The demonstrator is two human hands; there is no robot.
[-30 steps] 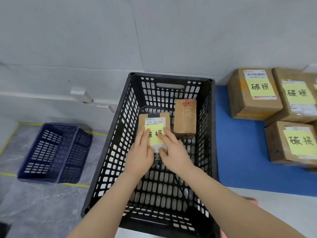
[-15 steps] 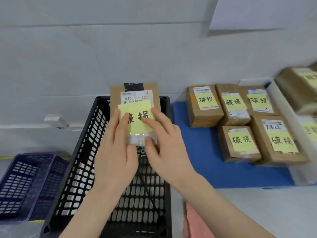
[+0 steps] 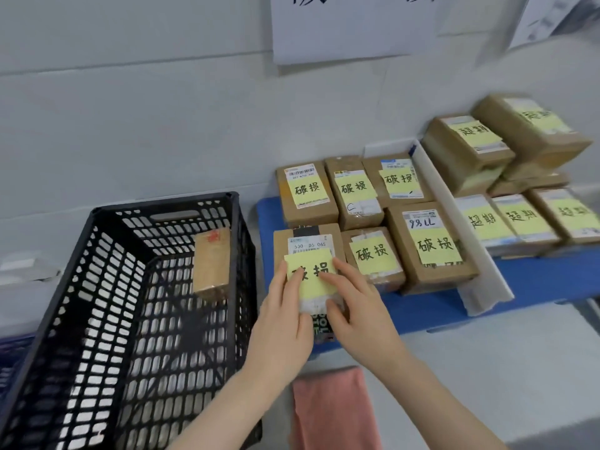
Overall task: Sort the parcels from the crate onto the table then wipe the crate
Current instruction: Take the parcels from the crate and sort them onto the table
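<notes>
Both hands are on a brown cardboard parcel (image 3: 306,245) with a yellow handwritten note, at the near left corner of the blue mat (image 3: 422,313) on the table. It sits just beside a row of similar labelled parcels (image 3: 373,203) to its right and behind it. It seems to rest on the mat, though the near end is covered. The left hand (image 3: 282,329) lies over the parcel's left side with its fingers straight and pressed together on the note; its thumb is hidden. The right hand (image 3: 360,316) grips the right side, with the forefinger stretched across the note, the thumb bent onto the near end and the other fingers curled over the right edge.

To the left stands the black plastic lattice crate (image 3: 97,287), with one brown taped box (image 3: 211,264) leaning against its far right wall. A pink cloth (image 3: 334,410) lies on the near table edge below the hands. A white divider strip (image 3: 454,228) separates the row from further yellow-noted boxes (image 3: 519,219) on the far right.
</notes>
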